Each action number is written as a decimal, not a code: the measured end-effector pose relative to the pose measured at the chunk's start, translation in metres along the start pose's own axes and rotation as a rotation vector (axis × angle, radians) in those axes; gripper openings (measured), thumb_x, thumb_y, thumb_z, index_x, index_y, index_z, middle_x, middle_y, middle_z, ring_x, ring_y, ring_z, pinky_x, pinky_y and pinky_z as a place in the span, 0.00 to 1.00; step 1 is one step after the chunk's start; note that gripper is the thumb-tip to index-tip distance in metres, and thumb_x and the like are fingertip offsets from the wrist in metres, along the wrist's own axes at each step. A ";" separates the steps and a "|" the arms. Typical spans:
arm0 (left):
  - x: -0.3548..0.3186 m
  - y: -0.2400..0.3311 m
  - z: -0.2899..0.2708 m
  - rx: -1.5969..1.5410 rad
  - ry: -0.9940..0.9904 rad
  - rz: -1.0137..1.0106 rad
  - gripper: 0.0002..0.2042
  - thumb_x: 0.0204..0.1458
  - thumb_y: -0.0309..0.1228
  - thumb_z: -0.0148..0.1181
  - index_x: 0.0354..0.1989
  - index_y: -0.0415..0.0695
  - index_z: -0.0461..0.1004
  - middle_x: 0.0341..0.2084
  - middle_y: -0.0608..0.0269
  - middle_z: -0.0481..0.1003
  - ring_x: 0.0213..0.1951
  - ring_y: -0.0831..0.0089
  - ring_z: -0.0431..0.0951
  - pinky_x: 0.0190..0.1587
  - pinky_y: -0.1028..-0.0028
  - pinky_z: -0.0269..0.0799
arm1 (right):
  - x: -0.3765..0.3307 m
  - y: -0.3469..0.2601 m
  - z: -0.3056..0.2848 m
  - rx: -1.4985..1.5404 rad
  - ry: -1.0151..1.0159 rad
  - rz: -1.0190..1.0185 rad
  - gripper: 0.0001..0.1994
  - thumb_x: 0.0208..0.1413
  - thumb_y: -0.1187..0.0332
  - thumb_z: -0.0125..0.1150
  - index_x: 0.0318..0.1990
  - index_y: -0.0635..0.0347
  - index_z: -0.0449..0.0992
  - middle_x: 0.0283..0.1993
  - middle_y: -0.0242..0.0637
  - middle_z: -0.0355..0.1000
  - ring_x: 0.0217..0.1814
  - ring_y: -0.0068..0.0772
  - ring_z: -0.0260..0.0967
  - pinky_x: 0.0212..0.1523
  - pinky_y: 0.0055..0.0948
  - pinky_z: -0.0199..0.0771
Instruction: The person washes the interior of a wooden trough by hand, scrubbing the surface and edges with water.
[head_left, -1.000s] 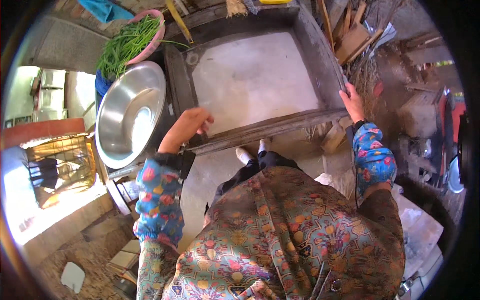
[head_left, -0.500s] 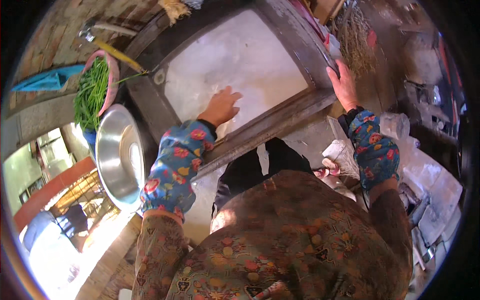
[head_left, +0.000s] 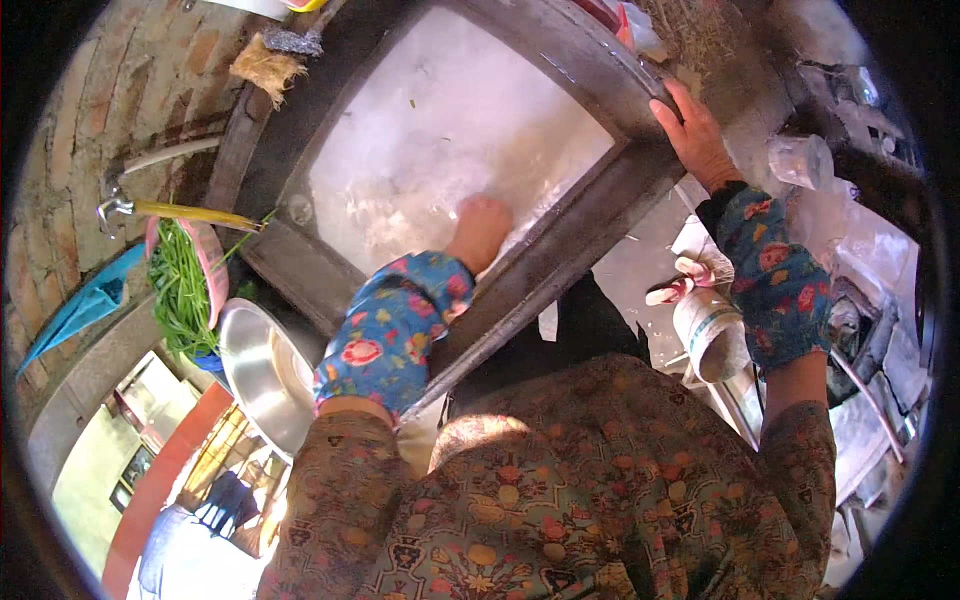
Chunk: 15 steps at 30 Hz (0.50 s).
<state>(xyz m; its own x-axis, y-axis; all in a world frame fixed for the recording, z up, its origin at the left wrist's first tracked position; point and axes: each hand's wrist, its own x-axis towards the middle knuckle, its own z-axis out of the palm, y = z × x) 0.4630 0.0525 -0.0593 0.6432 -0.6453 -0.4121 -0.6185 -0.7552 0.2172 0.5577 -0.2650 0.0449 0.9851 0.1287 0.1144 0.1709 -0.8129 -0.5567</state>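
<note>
A large rectangular basin (head_left: pixel 600 215) with a dark raised rim holds a pale, wet, shiny floor. My left hand (head_left: pixel 482 228) reaches down inside it, fingers curled and pressed on the wet bottom near the front rim; whether it holds anything is hidden. My right hand (head_left: pixel 693 128) rests spread on the basin's right corner rim, gripping the edge. Both forearms wear flowered blue sleeve covers.
A steel bowl (head_left: pixel 262 375) leans left of the basin, beside a pink basket of green beans (head_left: pixel 180 285). A tap with a yellow spout (head_left: pixel 150 208) juts from the brick wall. A scouring pad and fibre scrubber (head_left: pixel 270 62) lie on the far rim. A plastic bottle (head_left: pixel 712 330) stands by my feet.
My left hand has gone from the basin's front rim down onto its wet floor. My head has leaned forward and tilted, so the basin looks larger. The right hand stays on the rim.
</note>
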 end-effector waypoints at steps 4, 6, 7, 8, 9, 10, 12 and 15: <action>-0.070 -0.080 0.006 0.083 -0.006 -0.226 0.09 0.35 0.26 0.50 0.26 0.42 0.73 0.23 0.56 0.72 0.30 0.60 0.73 0.36 0.61 0.64 | 0.001 -0.011 -0.006 -0.005 -0.013 -0.005 0.19 0.52 0.59 0.50 0.48 0.62 0.63 0.40 0.50 0.67 0.44 0.49 0.63 0.43 0.37 0.62; -0.102 -0.124 -0.003 0.032 -0.228 -0.361 0.11 0.37 0.28 0.48 0.30 0.42 0.73 0.29 0.53 0.72 0.33 0.57 0.73 0.37 0.58 0.64 | -0.001 -0.004 -0.007 -0.062 -0.005 -0.013 0.19 0.52 0.59 0.50 0.48 0.62 0.63 0.40 0.50 0.67 0.44 0.50 0.63 0.44 0.37 0.61; -0.109 -0.138 -0.009 0.008 -0.337 -0.438 0.12 0.38 0.29 0.48 0.32 0.42 0.72 0.32 0.52 0.73 0.35 0.55 0.73 0.38 0.57 0.64 | 0.001 -0.003 -0.004 -0.055 0.001 -0.017 0.19 0.52 0.59 0.50 0.48 0.62 0.63 0.40 0.50 0.67 0.44 0.50 0.63 0.44 0.37 0.61; -0.111 -0.147 -0.011 0.015 -0.334 -0.444 0.12 0.38 0.29 0.48 0.32 0.42 0.72 0.32 0.52 0.73 0.35 0.55 0.73 0.38 0.57 0.64 | 0.003 -0.002 -0.001 -0.040 0.001 -0.017 0.19 0.52 0.60 0.50 0.48 0.62 0.63 0.40 0.51 0.67 0.43 0.50 0.63 0.43 0.37 0.62; -0.112 -0.149 -0.016 -0.010 -0.340 -0.565 0.12 0.38 0.29 0.48 0.32 0.42 0.72 0.33 0.51 0.72 0.36 0.55 0.73 0.38 0.57 0.65 | 0.002 -0.003 -0.001 -0.028 -0.003 -0.010 0.19 0.52 0.60 0.50 0.48 0.61 0.63 0.40 0.51 0.67 0.43 0.50 0.63 0.43 0.37 0.62; -0.111 -0.151 -0.021 -0.035 -0.345 -0.687 0.12 0.39 0.29 0.48 0.33 0.43 0.72 0.33 0.50 0.72 0.38 0.55 0.73 0.39 0.58 0.65 | 0.001 -0.003 -0.001 -0.027 -0.002 -0.006 0.19 0.52 0.60 0.50 0.48 0.61 0.63 0.40 0.51 0.67 0.43 0.50 0.63 0.43 0.37 0.62; -0.081 -0.132 -0.034 -0.052 -0.096 -0.531 0.10 0.38 0.29 0.49 0.30 0.43 0.72 0.30 0.50 0.72 0.35 0.55 0.72 0.36 0.60 0.66 | 0.000 0.000 -0.003 0.014 0.024 -0.051 0.19 0.52 0.60 0.50 0.47 0.62 0.63 0.39 0.51 0.67 0.43 0.50 0.63 0.43 0.37 0.62; -0.012 -0.079 -0.053 -0.148 0.456 -0.182 0.07 0.39 0.28 0.48 0.27 0.40 0.68 0.26 0.52 0.69 0.29 0.54 0.68 0.32 0.59 0.65 | 0.001 -0.003 -0.002 0.003 0.055 -0.054 0.18 0.51 0.61 0.51 0.47 0.62 0.63 0.39 0.51 0.66 0.43 0.51 0.63 0.43 0.37 0.62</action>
<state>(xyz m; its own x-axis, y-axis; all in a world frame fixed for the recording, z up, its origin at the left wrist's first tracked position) 0.5284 0.1133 -0.0244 0.8866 -0.4614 -0.0337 -0.4289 -0.8471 0.3139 0.5581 -0.2632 0.0485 0.9718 0.1404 0.1896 0.2236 -0.8041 -0.5508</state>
